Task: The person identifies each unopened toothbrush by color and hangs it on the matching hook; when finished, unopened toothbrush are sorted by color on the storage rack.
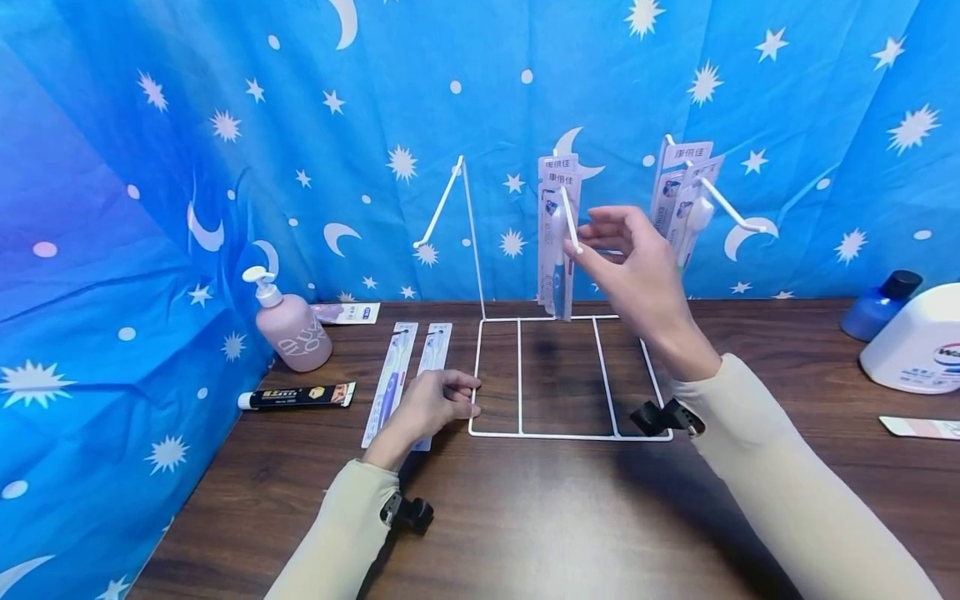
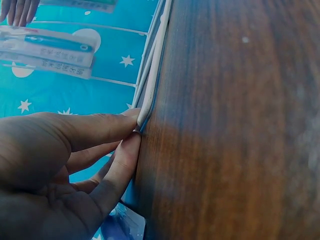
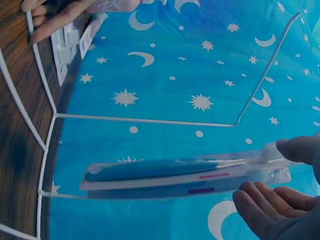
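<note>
A white wire rack with three upright prongs stands on the table. My left hand pinches its lower left wire between thumb and finger, plain in the left wrist view. Two packaged toothbrushes hang one behind the other on the middle prong. Beside them is my right hand, thumb and fingers spread apart around the pack's upper end in the right wrist view; contact is hard to tell. More toothbrush packs hang from the right prong. Two packaged toothbrushes lie left of the rack, one partly behind my left hand.
On the left are a pink pump bottle, a black tube and a pale toothpaste tube. A blue bottle, a white bottle and a pale flat pack are at right. A starry blue curtain hangs behind.
</note>
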`<move>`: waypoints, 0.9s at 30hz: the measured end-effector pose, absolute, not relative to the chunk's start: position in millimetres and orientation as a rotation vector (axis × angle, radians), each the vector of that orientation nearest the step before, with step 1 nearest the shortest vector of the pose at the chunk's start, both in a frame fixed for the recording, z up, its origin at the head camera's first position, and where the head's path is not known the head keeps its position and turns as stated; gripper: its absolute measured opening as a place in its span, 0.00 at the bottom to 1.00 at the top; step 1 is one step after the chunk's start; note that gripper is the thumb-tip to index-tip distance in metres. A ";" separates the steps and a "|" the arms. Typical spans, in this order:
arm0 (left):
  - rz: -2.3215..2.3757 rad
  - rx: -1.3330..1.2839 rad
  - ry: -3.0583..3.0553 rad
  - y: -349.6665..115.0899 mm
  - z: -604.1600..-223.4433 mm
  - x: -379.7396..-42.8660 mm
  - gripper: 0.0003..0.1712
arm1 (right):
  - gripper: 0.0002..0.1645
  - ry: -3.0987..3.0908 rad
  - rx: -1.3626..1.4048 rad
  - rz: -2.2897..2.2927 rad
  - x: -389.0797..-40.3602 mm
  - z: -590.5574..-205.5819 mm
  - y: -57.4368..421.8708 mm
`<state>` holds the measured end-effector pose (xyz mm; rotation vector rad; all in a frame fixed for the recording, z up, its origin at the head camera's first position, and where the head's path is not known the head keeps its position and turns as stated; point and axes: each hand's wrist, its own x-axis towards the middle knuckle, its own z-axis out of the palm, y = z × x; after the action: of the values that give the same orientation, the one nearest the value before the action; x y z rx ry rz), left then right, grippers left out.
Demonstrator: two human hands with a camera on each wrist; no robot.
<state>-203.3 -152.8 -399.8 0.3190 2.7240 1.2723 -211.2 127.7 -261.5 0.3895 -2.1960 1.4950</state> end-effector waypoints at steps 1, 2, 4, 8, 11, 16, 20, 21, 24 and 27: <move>1.273 0.323 2.726 -152.6 -399.4 -203.4 0.17 | 0.31 -2.211 0.384 1.473 -208.5 -262.4 130.2; 1.275 0.325 2.726 -152.3 -398.7 -203.6 0.17 | 0.31 -2.226 0.382 1.448 -205.6 -263.4 132.6; 1.279 0.326 2.726 -151.8 -397.5 -203.7 0.17 | 0.30 -2.244 0.391 1.404 -199.5 -266.3 137.7; 1.273 0.316 2.723 -151.2 -396.6 -203.6 0.17 | 0.28 -2.271 0.430 1.347 -187.0 -273.3 148.8; 1.259 0.310 2.729 -151.7 -397.8 -203.7 0.17 | 0.26 -2.289 0.449 1.334 -178.2 -276.9 157.4; 1.257 0.309 2.729 -152.3 -398.4 -204.0 0.18 | 0.23 -2.348 0.412 1.298 -164.2 -278.6 171.7; 1.256 0.310 2.737 -152.2 -397.5 -203.5 0.18 | 0.21 -2.412 0.374 1.240 -156.3 -283.1 184.7; 1.255 0.309 2.739 -152.3 -397.5 -203.4 0.18 | 0.20 -2.430 0.365 1.235 -155.0 -284.9 188.3; 1.252 0.312 2.740 -152.5 -397.4 -202.6 0.18 | 0.20 -2.501 0.335 1.238 -152.7 -291.5 198.9; 1.256 0.316 2.737 -152.7 -397.9 -202.0 0.18 | 0.19 -2.605 0.311 1.235 -153.3 -298.9 210.6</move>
<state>-202.0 -152.7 -397.9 0.3162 2.7365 1.2561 -153.3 210.6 -298.9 0.3110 -2.6049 1.2349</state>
